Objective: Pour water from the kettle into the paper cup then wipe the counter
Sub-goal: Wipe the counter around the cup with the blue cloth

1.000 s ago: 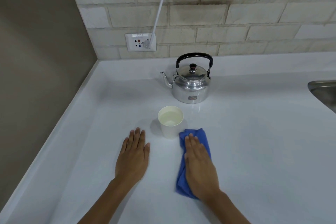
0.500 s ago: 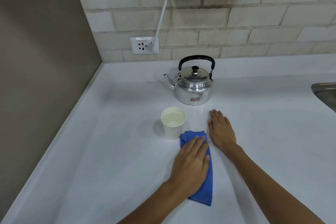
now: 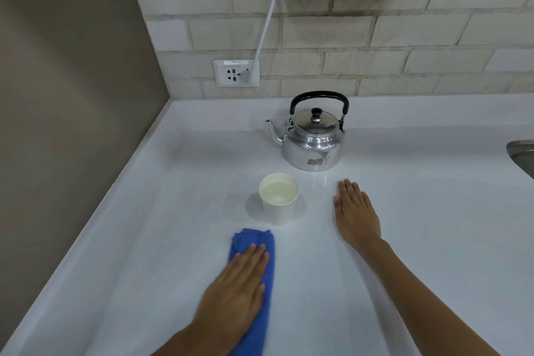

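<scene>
A: Cloth [image 3: 254, 272] status? Reference everything to the paper cup [image 3: 279, 197].

B: Blue, folded into a strip, lying on the counter [image 3: 144, 240] just in front of the cup and slightly left. Top edge near the cup base, not touching. Left hand [image 3: 239, 289] flat on it, fingers straight, pressing, not gripping.

A: Other hand?

B: Right hand [image 3: 356, 212] right of the cup, palm down on bare counter, fingers extended, holding nothing. Clear gap to the cup.

A: Cup and kettle?

B: Cup upright, water visible inside, well up the wall. Kettle [image 3: 313, 136] behind the cup, slightly right, upright, lid on, spout pointing left. Pour looks done; wiping is the open step.

A: Risk?

B: A forward stroke drives the cloth into the cup base. Light paper, water sitting high, so it likely slides or tips and floods the counter. The right hand sweeping left does the same. Socket [image 3: 236, 73] is on the wall behind the cup, so a big spill is worse.
</scene>
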Motion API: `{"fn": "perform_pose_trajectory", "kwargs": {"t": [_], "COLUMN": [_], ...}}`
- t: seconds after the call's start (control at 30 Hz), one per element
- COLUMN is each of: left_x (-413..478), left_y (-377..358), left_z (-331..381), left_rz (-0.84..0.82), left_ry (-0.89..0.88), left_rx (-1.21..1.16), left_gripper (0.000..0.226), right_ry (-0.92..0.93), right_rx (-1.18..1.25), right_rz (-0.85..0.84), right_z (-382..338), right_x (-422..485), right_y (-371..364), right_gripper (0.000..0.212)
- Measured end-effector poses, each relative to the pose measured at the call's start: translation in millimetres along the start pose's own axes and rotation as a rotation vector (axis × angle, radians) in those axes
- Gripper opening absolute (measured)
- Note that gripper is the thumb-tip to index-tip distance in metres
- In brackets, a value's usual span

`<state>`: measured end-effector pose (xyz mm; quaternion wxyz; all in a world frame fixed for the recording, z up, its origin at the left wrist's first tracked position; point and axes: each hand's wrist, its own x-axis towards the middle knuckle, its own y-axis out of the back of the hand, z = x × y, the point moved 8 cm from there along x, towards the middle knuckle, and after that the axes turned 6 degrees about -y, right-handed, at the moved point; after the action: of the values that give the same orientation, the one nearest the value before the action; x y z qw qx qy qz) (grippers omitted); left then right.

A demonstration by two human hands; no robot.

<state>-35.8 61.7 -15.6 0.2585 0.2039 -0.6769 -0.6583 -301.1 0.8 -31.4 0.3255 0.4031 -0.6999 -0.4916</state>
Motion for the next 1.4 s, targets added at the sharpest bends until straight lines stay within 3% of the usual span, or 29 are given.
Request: {"fn": "perform_pose_trajectory", "kwargs": {"t": [0.2,0.37,0.57,0.77,0.9,1.0,1.13,1.23,1.4], "left_x": [29,97,60,96,159,191,179,179,213], "left_y": [15,-7,-14,-11,-10,-15,-23,-20,-15], "left_z": [-80,-97,-86,-155,-160,-143,-137,-151,-182], "left_rz": [0.156,0.102,0.256,0.215,0.191,0.171,0.141,0.087,-0.010], "left_ry": [0.188,0.345,0.170,0.419,0.474,0.367,0.094,-0.049,-0.013], "left_rx": [-0.050,-0.206,-0.288,-0.224,-0.237,-0.315,-0.479,-0.420,-0.279], "left_gripper": [0.075,0.048,0.050,0.050,0.047,0.048,0.049,0.049,0.047], "right_ry": [-0.007,-0.007,0.011,0.004,-0.003,-0.006,-0.007,-0.011,-0.016], "right_rx": [-0.028,-0.036,-0.004,-0.044,-0.059,-0.066,-0.048,-0.035,-0.029], "right_rz": [0.004,0.014,0.026,0.047,0.054,0.060,0.034,0.023,0.036], "right_z": [-2,-2,-1,-4,-5,-5,-3,-4,-3], "right_x": [0,0,0,-1,0,0,1,1,0], "right_y": [-2,-2,-1,0,0,-1,-2,-3,-2], "right_gripper": [0.048,0.048,0.048,0.048,0.049,0.049,0.049,0.049,0.049]}}
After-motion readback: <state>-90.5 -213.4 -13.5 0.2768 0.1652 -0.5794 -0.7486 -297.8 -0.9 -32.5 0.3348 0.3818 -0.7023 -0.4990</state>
